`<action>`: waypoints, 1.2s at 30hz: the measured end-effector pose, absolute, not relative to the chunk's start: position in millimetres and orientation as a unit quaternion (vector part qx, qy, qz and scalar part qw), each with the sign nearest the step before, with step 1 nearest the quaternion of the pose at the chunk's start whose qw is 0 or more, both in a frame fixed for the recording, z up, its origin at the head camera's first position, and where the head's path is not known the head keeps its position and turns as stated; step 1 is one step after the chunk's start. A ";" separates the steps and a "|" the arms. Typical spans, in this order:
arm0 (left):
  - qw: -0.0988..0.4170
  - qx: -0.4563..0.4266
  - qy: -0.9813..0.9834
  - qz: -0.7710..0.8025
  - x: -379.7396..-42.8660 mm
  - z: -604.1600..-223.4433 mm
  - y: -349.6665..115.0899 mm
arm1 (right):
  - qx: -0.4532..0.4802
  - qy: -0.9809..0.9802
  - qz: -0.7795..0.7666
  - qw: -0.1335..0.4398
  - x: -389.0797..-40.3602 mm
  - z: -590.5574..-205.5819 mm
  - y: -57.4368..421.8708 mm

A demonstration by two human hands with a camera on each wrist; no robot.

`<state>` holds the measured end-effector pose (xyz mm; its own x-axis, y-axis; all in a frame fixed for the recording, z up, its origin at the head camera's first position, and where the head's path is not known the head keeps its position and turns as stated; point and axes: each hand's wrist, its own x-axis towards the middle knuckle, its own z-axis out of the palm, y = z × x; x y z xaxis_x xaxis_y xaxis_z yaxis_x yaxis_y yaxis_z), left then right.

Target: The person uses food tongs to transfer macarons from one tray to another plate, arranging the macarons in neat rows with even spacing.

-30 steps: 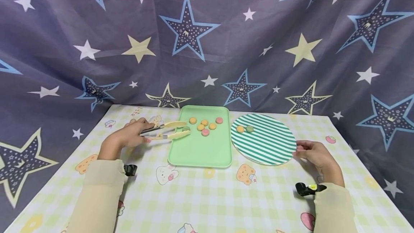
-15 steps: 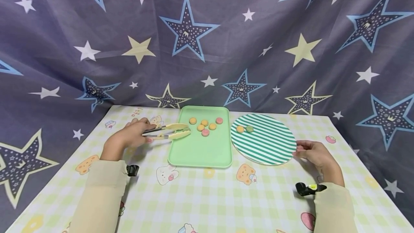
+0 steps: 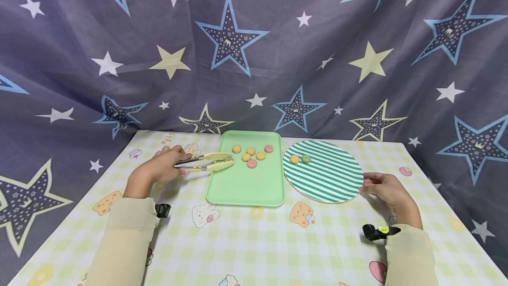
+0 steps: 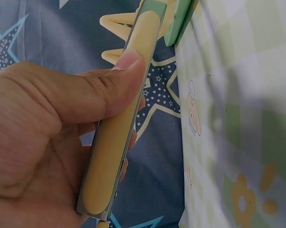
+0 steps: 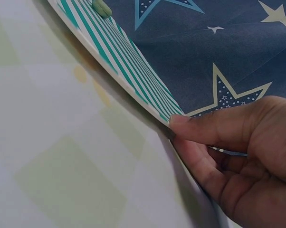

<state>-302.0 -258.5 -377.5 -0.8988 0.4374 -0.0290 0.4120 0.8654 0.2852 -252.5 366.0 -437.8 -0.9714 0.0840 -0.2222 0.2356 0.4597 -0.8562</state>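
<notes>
My left hand [image 3: 158, 164] grips a pair of tongs [image 3: 217, 166] with pale yellow tips, which reach over the left side of a green tray [image 3: 254, 186]. A green macaron appears to sit between the tips, mostly hidden by them. In the left wrist view the thumb presses along the yellow tong handle [image 4: 117, 142]. Several yellow macarons [image 3: 260, 156] and two pink ones, one a pink macaron [image 3: 252, 163], lie on the tray. At the right, my right hand [image 3: 386, 191] pinches the rim of a green-and-white striped plate [image 3: 329, 178], thumb on top in the right wrist view.
On the plate's left part lie a yellow macaron [image 3: 294, 159] and a green macaron [image 3: 306, 159], side by side. Tray and plate stand close together on a checked tablecloth [image 3: 254, 246]. A star-patterned curtain [image 3: 278, 61] hangs behind the table's far edge.
The tong tips have come closer together around the green macaron, which shows less now. My left forearm has shifted slightly right. The right hand stays on the plate's rim.
</notes>
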 end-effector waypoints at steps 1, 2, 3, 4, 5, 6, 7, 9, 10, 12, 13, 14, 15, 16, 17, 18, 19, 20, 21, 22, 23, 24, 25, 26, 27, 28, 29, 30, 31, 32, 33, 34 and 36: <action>0.047 0.220 0.964 0.138 -301.8 -376.9 -258.5 | 0.094 0.851 -0.511 0.075 -252.6 -437.9 366.0; 0.047 0.220 0.964 0.138 -301.6 -376.8 -258.5 | 0.094 0.851 -0.511 0.075 -252.6 -437.9 366.1; 0.046 0.221 0.964 0.139 -301.6 -376.7 -258.6 | 0.094 0.851 -0.511 0.075 -252.6 -437.8 366.0; 0.046 0.221 0.964 0.138 -301.3 -376.5 -258.6 | 0.094 0.851 -0.511 0.076 -252.6 -437.7 366.0; 0.045 0.222 0.964 0.138 -301.1 -376.3 -258.7 | 0.093 0.851 -0.511 0.076 -252.7 -437.7 366.0; 0.044 0.222 0.964 0.138 -300.9 -375.7 -258.9 | 0.092 0.852 -0.510 0.076 -252.7 -437.6 366.0; 0.044 0.222 0.964 0.138 -300.7 -375.3 -258.8 | 0.092 0.852 -0.510 0.075 -252.6 -437.3 366.0; 0.046 0.221 0.965 0.136 -300.2 -374.5 -259.0 | 0.092 0.852 -0.510 0.076 -252.3 -437.0 366.0; 0.046 0.220 0.965 0.136 -299.8 -373.9 -259.1 | 0.092 0.852 -0.511 0.076 -252.2 -436.8 366.0; 0.048 0.219 0.965 0.137 -299.1 -372.6 -259.6 | 0.092 0.850 -0.513 0.076 -251.9 -436.5 365.9; 0.048 0.219 0.965 0.138 -298.7 -372.0 -260.1 | 0.092 0.849 -0.514 0.076 -251.9 -436.4 365.8; 0.048 0.218 0.965 0.138 -298.3 -371.7 -260.6 | 0.092 0.849 -0.514 0.076 -251.9 -436.6 365.7; 0.048 0.218 0.965 0.138 -298.1 -371.1 -261.3 | 0.092 0.849 -0.515 0.075 -251.9 -436.6 365.6; 0.047 0.217 0.965 0.139 -297.6 -370.6 -261.6 | 0.091 0.849 -0.515 0.075 -251.8 -436.6 365.4; 0.047 0.216 0.965 0.139 -297.1 -369.9 -262.2 | 0.091 0.849 -0.516 0.074 -252.0 -436.8 365.3; 0.047 0.215 0.965 0.140 -296.6 -369.2 -262.6 | 0.091 0.849 -0.516 0.074 -252.0 -436.8 365.1; 0.048 0.215 0.965 0.140 -296.3 -368.3 -263.0 | 0.091 0.849 -0.516 0.073 -252.1 -436.8 365.0; 0.047 0.214 0.966 0.140 -295.9 -368.1 -263.2 | 0.090 0.850 -0.515 0.073 -252.0 -436.6 364.9; 0.048 0.213 0.966 0.139 -295.5 -367.6 -263.3 | 0.091 0.849 -0.515 0.073 -252.0 -436.2 364.9; 0.048 0.213 0.966 0.140 -295.1 -366.9 -263.3 | 0.089 0.849 -0.515 0.073 -252.0 -435.7 365.1; 0.048 0.214 0.966 0.139 -294.8 -366.4 -263.5 | 0.089 0.849 -0.515 0.073 -251.9 -435.2 365.1; 0.048 0.214 0.966 0.139 -294.5 -366.0 -263.4 | 0.089 0.850 -0.515 0.074 -251.8 -434.5 365.1; 0.048 0.215 0.966 0.138 -294.4 -365.4 -263.4 | 0.088 0.850 -0.514 0.074 -251.7 -434.2 365.2; 0.047 0.215 0.966 0.136 -294.2 -365.3 -263.3 | 0.086 0.850 -0.514 0.075 -251.6 -433.7 365.4; 0.047 0.216 0.966 0.135 -294.0 -365.0 -263.1 | 0.086 0.850 -0.514 0.075 -251.4 -433.4 365.5; 0.048 0.216 0.966 0.134 -293.8 -364.7 -262.9 | 0.085 0.850 -0.514 0.075 -251.2 -433.1 365.5; 0.047 0.217 0.966 0.132 -293.6 -364.4 -262.6 | 0.086 0.850 -0.514 0.075 -251.1 -433.1 365.2; 0.047 0.217 0.966 0.131 -293.4 -364.2 -262.3 | 0.084 0.850 -0.515 0.075 -250.9 -433.1 365.2; 0.048 0.217 0.966 0.130 -293.3 -364.0 -262.0 | 0.083 0.849 -0.516 0.075 -250.8 -433.2 365.2; 0.048 0.217 0.966 0.129 -293.1 -364.0 -261.7 | 0.083 0.849 -0.517 0.075 -250.6 -433.2 365.2; 0.048 0.217 0.966 0.129 -293.1 -363.9 -261.4 | 0.082 0.848 -0.518 0.074 -250.5 -433.5 365.3; 0.048 0.218 0.966 0.128 -293.2 -363.7 -261.4 | 0.081 0.848 -0.518 0.075 -250.3 -433.8 365.5; 0.046 0.219 0.966 0.127 -293.4 -364.1 -261.4 | 0.080 0.847 -0.520 0.074 -250.1 -434.5 365.9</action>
<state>-293.4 -261.4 -364.1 -0.8994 0.4359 -0.0341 0.4124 0.8716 0.2651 -250.1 365.9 -434.5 -0.9763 0.0587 -0.2085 0.2124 0.4472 -0.8689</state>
